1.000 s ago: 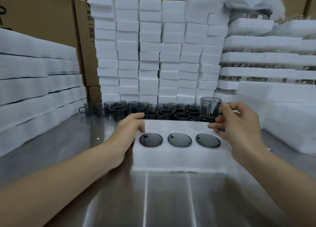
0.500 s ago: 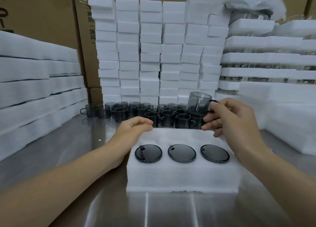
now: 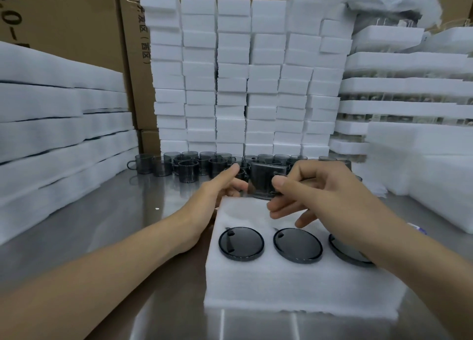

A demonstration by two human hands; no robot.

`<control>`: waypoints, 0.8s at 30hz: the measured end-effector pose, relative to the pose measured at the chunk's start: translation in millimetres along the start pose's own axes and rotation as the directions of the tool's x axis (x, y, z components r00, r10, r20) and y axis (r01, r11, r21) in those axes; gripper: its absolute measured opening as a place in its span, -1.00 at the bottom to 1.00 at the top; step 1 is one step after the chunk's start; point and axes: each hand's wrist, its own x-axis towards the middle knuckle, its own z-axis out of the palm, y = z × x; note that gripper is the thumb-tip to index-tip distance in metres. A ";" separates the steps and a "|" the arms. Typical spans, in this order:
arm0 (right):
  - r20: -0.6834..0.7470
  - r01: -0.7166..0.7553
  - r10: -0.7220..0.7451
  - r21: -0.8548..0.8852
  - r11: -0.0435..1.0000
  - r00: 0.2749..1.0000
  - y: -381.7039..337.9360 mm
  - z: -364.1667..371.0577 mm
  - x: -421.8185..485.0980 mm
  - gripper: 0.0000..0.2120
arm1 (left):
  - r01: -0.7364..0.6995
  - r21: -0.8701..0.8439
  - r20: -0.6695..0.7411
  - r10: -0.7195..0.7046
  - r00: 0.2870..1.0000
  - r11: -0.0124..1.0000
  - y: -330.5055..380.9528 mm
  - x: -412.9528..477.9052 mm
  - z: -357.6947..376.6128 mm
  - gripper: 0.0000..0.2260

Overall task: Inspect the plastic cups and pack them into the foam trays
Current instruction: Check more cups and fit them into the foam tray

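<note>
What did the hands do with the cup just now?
The right hand brought the cup left and lower, still gripping it, to the back edge of the foam tray. The left hand rose from the tray to meet it. The three packed cups and the loose cups behind stayed put.

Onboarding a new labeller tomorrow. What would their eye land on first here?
First, the smoky grey cup at the far edge of the foam tray, pinched by the right hand, with the left hand close beside it. Next, three cups sunk flush in the tray's near row. Behind everything rises a wall of white foam blocks, with loose cups lined along its foot.
</note>
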 end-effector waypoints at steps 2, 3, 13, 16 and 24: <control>0.042 0.040 -0.037 -0.057 0.998 0.998 -1.0 7.0 -2.8 -0.70 | 0.039 -0.020 0.112 -0.036 0.993 0.999 -0.5 -2.2 -2.5 -0.17; 0.049 0.059 -0.055 -0.096 0.994 0.997 -1.2 9.4 -4.0 -0.71 | 0.053 -0.032 0.139 -0.048 0.989 0.998 0.4 -3.5 -2.7 -0.19; 0.095 0.099 -0.068 -0.366 0.925 0.993 -0.6 9.2 -7.4 -0.66 | -0.021 -0.107 0.037 0.025 0.999 0.994 -6.0 -0.6 7.0 -0.29; 0.092 0.091 -0.060 -0.388 0.917 0.994 -0.1 9.6 -6.8 -0.68 | -0.040 -0.157 0.027 0.045 0.999 0.987 -5.4 -2.1 9.1 -0.33; 0.140 0.126 -0.086 -0.307 0.943 0.986 3.7 9.7 -4.0 -0.80 | -0.078 -0.183 -0.004 0.078 0.997 0.980 6.8 -18.6 14.8 -0.54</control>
